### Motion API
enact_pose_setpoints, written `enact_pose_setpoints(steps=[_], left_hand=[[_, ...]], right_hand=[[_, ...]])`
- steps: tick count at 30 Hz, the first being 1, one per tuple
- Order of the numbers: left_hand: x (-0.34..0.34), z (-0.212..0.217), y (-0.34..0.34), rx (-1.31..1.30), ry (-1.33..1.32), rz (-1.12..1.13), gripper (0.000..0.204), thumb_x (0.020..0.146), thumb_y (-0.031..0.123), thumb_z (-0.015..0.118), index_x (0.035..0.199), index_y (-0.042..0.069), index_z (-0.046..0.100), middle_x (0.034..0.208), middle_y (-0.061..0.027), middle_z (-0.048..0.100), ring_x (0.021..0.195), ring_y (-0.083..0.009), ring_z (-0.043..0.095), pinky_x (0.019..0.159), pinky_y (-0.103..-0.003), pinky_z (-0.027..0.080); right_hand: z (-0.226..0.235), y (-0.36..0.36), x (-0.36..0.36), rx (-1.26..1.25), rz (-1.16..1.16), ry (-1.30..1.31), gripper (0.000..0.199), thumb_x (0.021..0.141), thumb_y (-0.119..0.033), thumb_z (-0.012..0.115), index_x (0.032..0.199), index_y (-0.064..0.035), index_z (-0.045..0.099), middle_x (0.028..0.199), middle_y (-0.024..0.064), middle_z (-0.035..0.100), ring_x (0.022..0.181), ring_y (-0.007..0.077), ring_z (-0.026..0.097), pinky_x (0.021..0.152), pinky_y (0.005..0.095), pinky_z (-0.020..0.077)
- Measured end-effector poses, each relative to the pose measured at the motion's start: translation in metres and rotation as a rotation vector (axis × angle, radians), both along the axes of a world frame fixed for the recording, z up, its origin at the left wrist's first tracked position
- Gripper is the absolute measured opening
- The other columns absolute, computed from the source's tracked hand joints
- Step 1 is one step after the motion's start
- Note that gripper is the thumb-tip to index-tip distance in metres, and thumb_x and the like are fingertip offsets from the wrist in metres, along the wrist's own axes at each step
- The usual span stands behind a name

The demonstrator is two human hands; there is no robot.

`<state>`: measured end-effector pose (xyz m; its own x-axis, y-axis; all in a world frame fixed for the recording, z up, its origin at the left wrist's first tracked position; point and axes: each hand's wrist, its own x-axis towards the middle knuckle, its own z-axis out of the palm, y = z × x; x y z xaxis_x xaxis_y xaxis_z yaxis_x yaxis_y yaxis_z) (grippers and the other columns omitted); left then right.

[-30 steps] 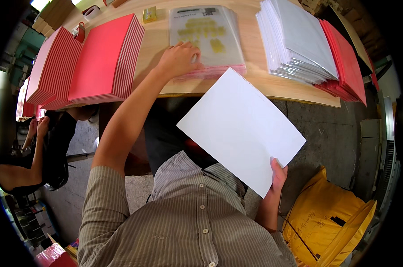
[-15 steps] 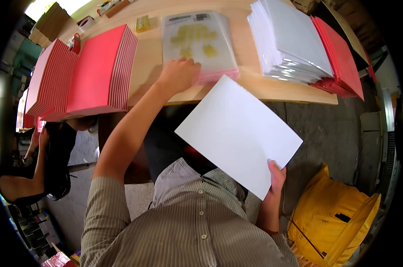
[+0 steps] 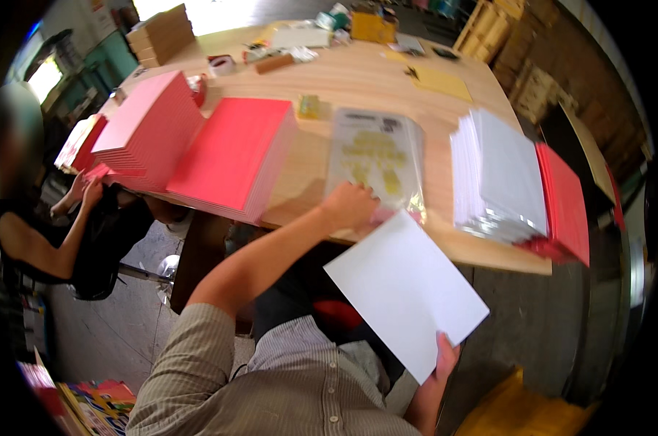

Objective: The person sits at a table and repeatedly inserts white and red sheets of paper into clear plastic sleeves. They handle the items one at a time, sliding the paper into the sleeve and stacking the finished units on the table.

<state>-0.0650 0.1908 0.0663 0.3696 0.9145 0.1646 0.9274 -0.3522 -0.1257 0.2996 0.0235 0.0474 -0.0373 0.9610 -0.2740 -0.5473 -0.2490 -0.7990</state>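
A flat white rectangular sheet or thin booklet [image 3: 409, 294] is tilted in front of the table edge. My right hand [image 3: 445, 356] grips its lower right side, with the thumb on top and the fingers hidden beneath. My left hand [image 3: 351, 206] is at the near end of a stack of clear plastic bags [image 3: 376, 138] with yellow printing. Its fingers are curled and closed on the bag's near edge; the fingertips are partly hidden and slightly blurred.
Tall stacks of red-covered books [image 3: 234, 152] stand left on the wooden table. White bagged packets [image 3: 511, 174] and red ones [image 3: 562, 200] lie right. A small yellow box [image 3: 309, 107] sits behind the bags. A seated person [image 3: 45, 240] works at left; a yellow sack [image 3: 525, 410] is lower right.
The view has tipped up and shifted, showing more of the table's far side. Both hands keep about the same places: the left at the bags, the right on the white sheet.
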Motion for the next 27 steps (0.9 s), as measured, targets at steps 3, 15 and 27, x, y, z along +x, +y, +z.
enact_pose_setpoints(steps=[3,15,27], left_hand=[[0.002,0.007,-0.001,-0.033,-0.047,0.018,0.022,0.084,0.032,0.066,0.09,0.012,0.072,0.095,-0.0084,0.069,0.095,-0.0268,0.069,0.073,-0.041,0.057],[-0.011,0.001,0.006,-0.175,-0.54,0.136,0.021,0.083,0.03,0.068,0.093,0.012,0.074,0.102,-0.0117,0.068,0.104,-0.0321,0.063,0.087,-0.042,0.053],[-0.005,0.0,0.01,-0.104,-0.517,0.119,0.015,0.085,0.02,0.064,0.088,0.007,0.071,0.091,-0.0113,0.069,0.091,-0.0324,0.065,0.08,-0.043,0.053]], right_hand=[[-0.007,0.003,0.006,0.042,0.019,-0.004,0.059,0.088,-0.008,0.059,0.141,0.0108,0.042,0.131,0.0258,0.057,0.115,0.0358,0.062,0.098,0.0464,0.0502],[0.008,0.007,-0.003,-0.047,-0.009,-0.042,0.048,0.088,-0.009,0.065,0.132,0.0073,0.053,0.119,0.0165,0.065,0.105,0.0265,0.065,0.091,0.0381,0.0511],[0.007,0.015,-0.004,-0.016,0.026,-0.049,0.047,0.088,-0.009,0.065,0.13,0.0071,0.054,0.117,0.0163,0.066,0.102,0.0261,0.066,0.089,0.0383,0.0516]])
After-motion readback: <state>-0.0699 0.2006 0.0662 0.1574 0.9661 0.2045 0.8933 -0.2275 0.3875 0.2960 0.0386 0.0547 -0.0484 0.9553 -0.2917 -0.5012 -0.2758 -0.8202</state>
